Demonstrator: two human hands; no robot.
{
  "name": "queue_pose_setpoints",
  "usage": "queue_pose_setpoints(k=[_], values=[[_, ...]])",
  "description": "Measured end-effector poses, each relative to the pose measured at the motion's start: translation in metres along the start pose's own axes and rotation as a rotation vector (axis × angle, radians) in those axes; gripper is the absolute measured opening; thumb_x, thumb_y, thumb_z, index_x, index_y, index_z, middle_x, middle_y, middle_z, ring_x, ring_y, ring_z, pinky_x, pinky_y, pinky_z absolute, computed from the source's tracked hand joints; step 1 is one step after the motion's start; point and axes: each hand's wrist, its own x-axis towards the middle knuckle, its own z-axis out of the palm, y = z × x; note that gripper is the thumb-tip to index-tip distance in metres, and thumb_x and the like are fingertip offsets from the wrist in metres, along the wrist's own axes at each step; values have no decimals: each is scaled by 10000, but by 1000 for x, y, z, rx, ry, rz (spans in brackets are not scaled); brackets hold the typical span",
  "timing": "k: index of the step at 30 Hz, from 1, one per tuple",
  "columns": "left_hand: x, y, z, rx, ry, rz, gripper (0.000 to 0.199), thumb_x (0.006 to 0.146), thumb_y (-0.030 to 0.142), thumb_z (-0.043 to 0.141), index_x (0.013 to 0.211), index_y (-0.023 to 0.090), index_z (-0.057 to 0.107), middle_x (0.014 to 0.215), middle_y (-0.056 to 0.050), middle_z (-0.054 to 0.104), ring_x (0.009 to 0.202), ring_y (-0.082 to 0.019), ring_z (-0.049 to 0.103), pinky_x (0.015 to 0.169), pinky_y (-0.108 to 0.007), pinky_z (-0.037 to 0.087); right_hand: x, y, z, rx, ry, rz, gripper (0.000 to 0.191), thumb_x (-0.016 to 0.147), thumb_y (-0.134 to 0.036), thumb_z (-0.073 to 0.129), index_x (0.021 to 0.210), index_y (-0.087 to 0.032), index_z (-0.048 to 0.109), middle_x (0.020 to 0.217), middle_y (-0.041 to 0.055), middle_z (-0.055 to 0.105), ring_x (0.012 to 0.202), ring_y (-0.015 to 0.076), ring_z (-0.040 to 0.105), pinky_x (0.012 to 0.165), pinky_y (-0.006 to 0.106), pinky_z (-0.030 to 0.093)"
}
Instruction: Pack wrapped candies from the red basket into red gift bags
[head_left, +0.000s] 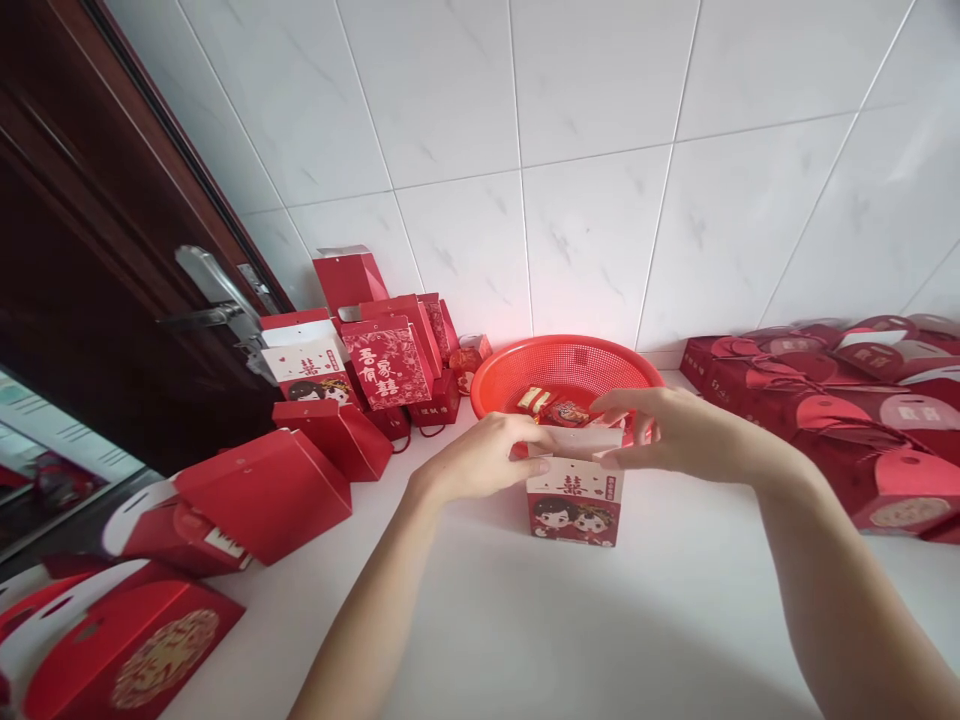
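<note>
Handling the gift box (574,515) with the cartoon couple, which stands upright on the white tabletop (562,630) just right of the frame's center, calls for a light touch at its top edges. Your left hand (484,455) appears to pinch the upper left edge, thumb in front and fingers behind. Your right hand (682,430) is curved at the upper right edge, fingers raised apart from the thumb; whether it grips the card you cannot tell from this angle.

Match the pressure on both sides, since thin card will probably crease or skew if one side pulls harder. Work the white upper panels gently along their folds, and let the base sit flat. Mind your fingertips around the red plastic basket (555,346) just beyond, in the middle of the frame: its wrapped packets (564,412) lie close behind the box.
</note>
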Motion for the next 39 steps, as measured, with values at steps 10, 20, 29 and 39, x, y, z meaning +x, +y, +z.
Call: queue_pose_setpoints(k=[10, 20, 29, 39], values=[[4, -4, 4, 12, 103, 17, 284, 935, 221, 604, 1167, 269, 760, 1199, -19, 763, 1091, -233, 699, 967, -341, 531, 10, 9, 9, -64, -118, -38, 106, 897, -245, 586, 918, -219, 686, 800, 20, 691, 719, 185, 642, 584, 277, 453], [2, -8, 3, -2, 129, -21, 463, 951, 256, 580, 1406, 339, 601, 1446, -19, 625, 1163, -222, 684, 1028, -348, 521, 11, 12, 4, -17, -55, -119, 257, 878, -230, 598, 1083, -213, 752, 855, 49, 725, 730, 184, 638, 614, 282, 492], [8, -13, 6, 41, 94, -56, 382, 908, 299, 628, 1282, 255, 692, 1262, -50, 729, 1130, -277, 680, 929, -360, 548, 18, 4, 14, -106, -98, -34, 89, 827, -119, 606, 795, -197, 633, 699, -14, 603, 585, 128, 528, 513, 250, 372], [8, -8, 6, 17, 69, -3, 441, 894, 321, 705, 1331, 275, 661, 1346, -42, 691, 1233, -269, 645, 980, -334, 523, 9, -2, 7, 0, -194, -20, 205, 875, -232, 631, 1068, -230, 700, 803, 12, 689, 645, 155, 643, 488, 237, 424]])
